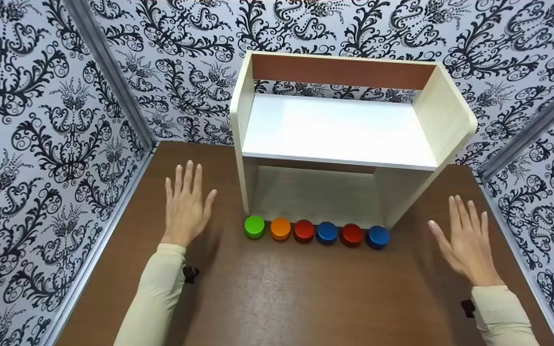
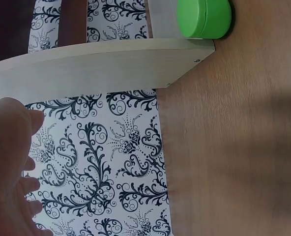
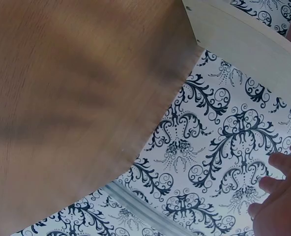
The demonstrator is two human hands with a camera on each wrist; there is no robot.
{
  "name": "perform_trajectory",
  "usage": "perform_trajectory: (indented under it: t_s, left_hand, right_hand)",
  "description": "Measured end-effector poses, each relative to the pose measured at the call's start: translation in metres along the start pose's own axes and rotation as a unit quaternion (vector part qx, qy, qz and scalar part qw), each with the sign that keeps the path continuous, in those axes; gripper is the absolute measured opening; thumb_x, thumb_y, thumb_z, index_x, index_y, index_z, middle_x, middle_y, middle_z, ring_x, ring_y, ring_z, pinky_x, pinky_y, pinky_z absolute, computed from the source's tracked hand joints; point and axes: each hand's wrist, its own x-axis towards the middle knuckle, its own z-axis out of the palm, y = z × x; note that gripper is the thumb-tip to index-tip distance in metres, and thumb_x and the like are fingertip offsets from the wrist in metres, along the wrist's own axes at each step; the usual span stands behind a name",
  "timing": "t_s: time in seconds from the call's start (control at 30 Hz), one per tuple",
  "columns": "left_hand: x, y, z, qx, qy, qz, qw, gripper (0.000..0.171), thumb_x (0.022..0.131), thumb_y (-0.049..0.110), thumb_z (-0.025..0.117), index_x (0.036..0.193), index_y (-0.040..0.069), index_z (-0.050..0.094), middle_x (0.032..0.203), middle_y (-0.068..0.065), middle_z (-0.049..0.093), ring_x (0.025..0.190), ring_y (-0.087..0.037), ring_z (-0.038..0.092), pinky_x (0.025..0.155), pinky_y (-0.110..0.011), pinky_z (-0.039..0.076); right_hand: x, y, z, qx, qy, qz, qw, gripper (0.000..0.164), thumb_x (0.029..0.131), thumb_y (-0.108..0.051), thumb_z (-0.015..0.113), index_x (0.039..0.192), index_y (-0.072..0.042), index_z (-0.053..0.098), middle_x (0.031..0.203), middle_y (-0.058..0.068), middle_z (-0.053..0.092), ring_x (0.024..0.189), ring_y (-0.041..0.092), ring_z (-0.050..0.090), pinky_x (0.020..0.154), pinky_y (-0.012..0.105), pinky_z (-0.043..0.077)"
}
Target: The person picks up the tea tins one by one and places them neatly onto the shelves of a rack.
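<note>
Six caps [image 1: 325, 231] lined up before the shelf [image 1: 334, 129], row looks done, can't tell what's left. Left hand [image 1: 185, 209] and right hand [image 1: 469, 242] flank the shelf, holding nothing.

Left to right, a round green tub [image 1: 254, 227], orange tub [image 1: 280, 229], red tub [image 1: 304, 231], blue tub [image 1: 326, 233], second red tub [image 1: 352, 235] and second blue tub [image 1: 377, 237] are lining the front of the shelf unit [image 1: 339, 132].
</note>
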Motion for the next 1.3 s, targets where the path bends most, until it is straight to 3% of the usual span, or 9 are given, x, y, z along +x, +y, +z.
perform_trajectory:
  t_s: [0.13, 0.23, 0.37, 0.57, 0.77, 0.97, 1.1, 1.2, 1.3]
  left_hand:
    - [-0.002, 0.002, 0.0, -0.01, 0.006, -0.003, 0.9999, 0.065, 0.104, 0.033, 0.053, 0.155, -0.003, 0.035, 0.16, -0.025, 0.03, 0.15, -0.043, 0.02, 0.126, -0.06, 0.01]
    - [-0.004, 0.003, 0.001, -0.021, 0.022, -0.001, 0.9995, 0.06, 0.103, 0.03, 0.057, 0.149, -0.006, 0.043, 0.153, -0.028, 0.041, 0.144, -0.046, 0.033, 0.123, -0.06, 0.023]
    - [-0.008, 0.006, 0.002, -0.042, 0.043, -0.006, 0.9981, 0.051, 0.099, 0.023, 0.065, 0.139, -0.007, 0.054, 0.137, -0.029, 0.056, 0.128, -0.048, 0.05, 0.109, -0.061, 0.044]
    - [-0.011, 0.012, 0.0, -0.105, 0.015, -0.055, 0.9928, 0.046, 0.099, 0.024, 0.065, 0.136, -0.002, 0.059, 0.128, -0.026, 0.062, 0.115, -0.045, 0.058, 0.093, -0.063, 0.053]
    - [-0.004, 0.021, -0.006, -0.2, 0.012, -0.085, 0.9761, 0.046, 0.101, 0.027, 0.063, 0.14, 0.003, 0.058, 0.127, -0.018, 0.064, 0.116, -0.037, 0.059, 0.098, -0.056, 0.051]
    - [0.014, 0.031, -0.02, -0.3, 0.059, -0.059, 0.9502, 0.046, 0.102, 0.023, 0.063, 0.141, 0.002, 0.055, 0.126, -0.017, 0.065, 0.112, -0.031, 0.06, 0.1, -0.045, 0.051]
    - [0.031, 0.04, -0.033, -0.354, 0.077, -0.035, 0.9314, 0.049, 0.101, 0.02, 0.063, 0.144, 0.0, 0.051, 0.129, -0.018, 0.062, 0.114, -0.031, 0.059, 0.102, -0.046, 0.052]
    - [0.044, 0.049, -0.043, -0.371, 0.086, -0.022, 0.9243, 0.052, 0.101, 0.021, 0.063, 0.146, 0.001, 0.049, 0.131, -0.019, 0.061, 0.116, -0.033, 0.058, 0.104, -0.044, 0.051]
    - [0.055, 0.057, -0.052, -0.371, 0.097, -0.007, 0.9235, 0.055, 0.101, 0.023, 0.063, 0.148, 0.001, 0.046, 0.133, -0.018, 0.059, 0.121, -0.031, 0.056, 0.108, -0.044, 0.047]
  right_hand:
    - [-0.001, -0.003, 0.001, 0.014, 0.012, -0.004, 1.0, 0.071, 0.105, -0.037, 0.051, 0.156, 0.006, 0.027, 0.155, 0.033, 0.032, 0.147, 0.05, 0.02, 0.127, 0.054, -0.005]
    - [-0.001, -0.006, 0.001, 0.025, 0.024, -0.006, 0.999, 0.063, 0.104, -0.033, 0.055, 0.149, 0.009, 0.04, 0.145, 0.036, 0.043, 0.137, 0.055, 0.032, 0.126, 0.059, 0.011]
    - [-0.004, -0.011, 0.001, 0.034, 0.038, 0.002, 0.999, 0.051, 0.102, -0.029, 0.059, 0.137, 0.008, 0.053, 0.131, 0.035, 0.053, 0.122, 0.055, 0.044, 0.105, 0.069, 0.035]
    - [-0.009, -0.02, 0.001, 0.048, 0.031, 0.029, 0.998, 0.043, 0.101, -0.028, 0.061, 0.129, 0.005, 0.06, 0.118, 0.032, 0.06, 0.109, 0.051, 0.052, 0.088, 0.07, 0.043]
    - [-0.014, -0.028, 0.006, 0.075, 0.046, 0.037, 0.995, 0.033, 0.097, -0.021, 0.068, 0.121, 0.001, 0.065, 0.104, 0.023, 0.066, 0.098, 0.042, 0.059, 0.078, 0.064, 0.047]
    - [-0.018, -0.038, 0.011, 0.099, 0.042, 0.041, 0.993, 0.03, 0.096, -0.018, 0.071, 0.12, 0.0, 0.066, 0.103, 0.018, 0.068, 0.095, 0.036, 0.062, 0.077, 0.052, 0.048]
    - [-0.021, -0.044, 0.016, 0.109, 0.038, 0.042, 0.992, 0.03, 0.095, -0.017, 0.072, 0.12, -0.001, 0.067, 0.103, 0.015, 0.069, 0.095, 0.034, 0.063, 0.076, 0.034, 0.049]
    - [-0.023, -0.048, 0.02, 0.12, 0.033, 0.041, 0.991, 0.03, 0.095, -0.017, 0.073, 0.12, -0.002, 0.067, 0.103, 0.013, 0.069, 0.095, 0.032, 0.064, 0.073, 0.019, 0.048]
    - [-0.026, -0.052, 0.024, 0.129, 0.026, 0.043, 0.99, 0.031, 0.094, -0.017, 0.073, 0.121, -0.002, 0.066, 0.103, 0.011, 0.069, 0.095, 0.032, 0.065, 0.072, 0.013, 0.049]
